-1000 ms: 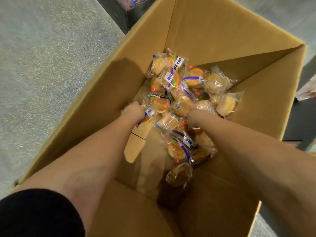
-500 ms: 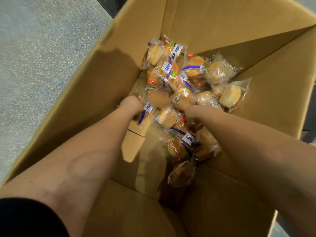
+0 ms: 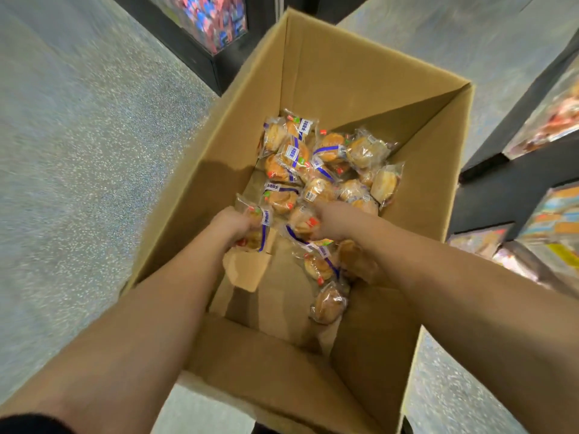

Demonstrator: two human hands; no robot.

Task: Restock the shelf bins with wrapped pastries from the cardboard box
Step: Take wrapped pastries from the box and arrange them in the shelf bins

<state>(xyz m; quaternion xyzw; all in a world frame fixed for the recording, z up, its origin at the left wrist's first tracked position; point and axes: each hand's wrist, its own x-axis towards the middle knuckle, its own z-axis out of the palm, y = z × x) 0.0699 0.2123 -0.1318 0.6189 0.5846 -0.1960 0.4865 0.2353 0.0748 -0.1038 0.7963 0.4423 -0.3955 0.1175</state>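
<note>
An open cardboard box (image 3: 360,73) stands on the floor below me, with several clear-wrapped golden pastries (image 3: 326,170) heaped at its bottom. Both my arms reach down into it. My left hand (image 3: 230,223) grips a wrapped pastry (image 3: 258,228) with a blue stripe, lifted off the box floor at the left of the heap. My right hand (image 3: 333,222) is curled round another wrapped pastry (image 3: 302,223) in the middle of the heap. More pastries (image 3: 327,303) lie under my right forearm.
A torn cardboard flap (image 3: 247,270) lies on the box bottom beneath my left hand. A dark shelf unit with colourful packets (image 3: 210,17) stands behind the box. More shelf bins of packets (image 3: 548,220) run along the right. Speckled grey floor (image 3: 78,151) spreads to the left.
Both hands have closed on pastries and risen a little from the heap. The view has pulled back and up, so shelves show behind and to the right of the box.
</note>
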